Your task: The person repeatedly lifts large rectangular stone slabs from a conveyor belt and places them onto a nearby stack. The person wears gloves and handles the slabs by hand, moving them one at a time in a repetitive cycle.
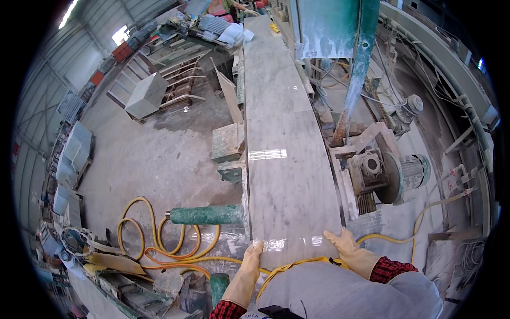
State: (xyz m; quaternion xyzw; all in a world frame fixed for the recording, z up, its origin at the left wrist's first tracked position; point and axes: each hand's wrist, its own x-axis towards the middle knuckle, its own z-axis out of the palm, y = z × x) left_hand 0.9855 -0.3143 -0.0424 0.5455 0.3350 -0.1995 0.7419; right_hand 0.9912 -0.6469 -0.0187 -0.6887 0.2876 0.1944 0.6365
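A long polished grey-white marble slab (pixel 281 154) runs away from me along a machine bed. My left hand (pixel 248 266), in a tan work glove, grips the slab's near left corner. My right hand (pixel 345 245), also gloved, lies flat with its fingers on the slab's near right corner. Both red plaid sleeves come in from the lower edge. A yellow hose (pixel 297 262) passes just below the slab's near end, between my hands.
A stone saw with a round blade guard and motor (pixel 396 173) stands right of the slab. A green roller (pixel 204 215) sticks out at its left. Yellow and orange hoses (pixel 159 242) coil on the wet floor. Stone slabs on racks (pixel 159 85) stand far left. A person (pixel 223 6) works at the far end.
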